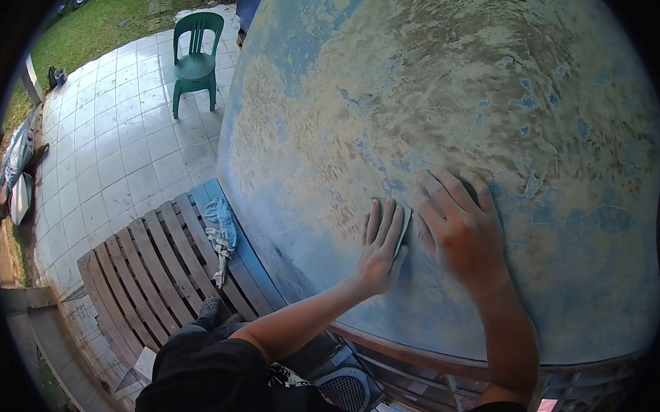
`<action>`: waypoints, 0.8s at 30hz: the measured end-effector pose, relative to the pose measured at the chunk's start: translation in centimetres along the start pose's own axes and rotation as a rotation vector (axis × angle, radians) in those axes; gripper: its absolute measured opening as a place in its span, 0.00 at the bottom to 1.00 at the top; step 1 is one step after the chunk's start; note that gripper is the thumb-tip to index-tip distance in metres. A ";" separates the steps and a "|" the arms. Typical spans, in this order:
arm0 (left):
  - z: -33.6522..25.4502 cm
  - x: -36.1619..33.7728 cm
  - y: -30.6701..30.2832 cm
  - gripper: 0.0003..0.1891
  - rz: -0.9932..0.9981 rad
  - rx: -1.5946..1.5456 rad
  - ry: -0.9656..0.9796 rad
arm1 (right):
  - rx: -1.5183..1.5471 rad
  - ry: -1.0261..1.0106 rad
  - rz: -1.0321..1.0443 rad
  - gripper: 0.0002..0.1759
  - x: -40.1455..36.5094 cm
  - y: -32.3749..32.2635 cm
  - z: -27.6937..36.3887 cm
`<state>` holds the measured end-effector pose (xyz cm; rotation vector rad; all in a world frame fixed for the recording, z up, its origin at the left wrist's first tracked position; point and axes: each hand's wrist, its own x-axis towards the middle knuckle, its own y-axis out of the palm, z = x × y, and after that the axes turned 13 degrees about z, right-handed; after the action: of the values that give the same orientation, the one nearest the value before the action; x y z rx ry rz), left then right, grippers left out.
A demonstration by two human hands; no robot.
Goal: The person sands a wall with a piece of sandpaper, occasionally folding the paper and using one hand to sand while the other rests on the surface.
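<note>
A large surface (pixel 296 139) with worn blue and beige patches, dusty and scratched, fills the middle and right of the head view. Near its lower part my left hand (pixel 382 244) presses a thin, pale sheet (pixel 404 229) against it; the sheet's edge shows beside the fingers, and most of it is hidden under the hand. Just to the right, my right hand (pixel 460 221) lies on the same surface with fingers spread and nothing visible in it. Dust covers the fingers of both hands.
A slatted wooden platform (pixel 140 272) with a blue edge board is at lower left, a crumpled cloth (pixel 221 235) on it. A green plastic chair (pixel 196 65) stands on the tiled floor (pixel 117 158). Below the surface is a round speaker-like grille (pixel 344 390).
</note>
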<state>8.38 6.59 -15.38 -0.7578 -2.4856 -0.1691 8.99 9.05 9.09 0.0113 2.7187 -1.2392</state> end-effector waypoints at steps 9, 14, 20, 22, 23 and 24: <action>2.7 6.0 -2.1 0.36 -0.334 -0.157 -0.250 | -0.024 -0.018 0.015 0.17 0.1 0.5 0.4; -3.3 2.6 1.1 0.34 -0.165 -0.046 -0.181 | 0.010 -0.055 0.033 0.15 -1.0 -0.2 -0.4; -2.2 3.7 1.0 0.35 -0.323 -0.187 -0.334 | -0.084 -0.067 0.006 0.15 -4.6 -0.7 -1.0; -4.6 2.8 1.9 0.35 -0.373 -0.206 -0.413 | -0.092 -0.057 -0.018 0.15 -4.3 -0.3 -0.7; -6.3 1.5 2.5 0.34 -0.274 -0.158 -0.282 | -0.086 -0.044 -0.034 0.14 -4.1 -0.2 -0.6; -6.9 0.7 2.9 0.33 -0.170 -0.107 -0.154 | -0.086 -0.055 -0.044 0.14 -4.1 -0.4 -0.5</action>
<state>12.66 7.54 -9.23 -0.6223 -2.7066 -0.3180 12.91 9.45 10.30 -0.0917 2.7353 -1.1155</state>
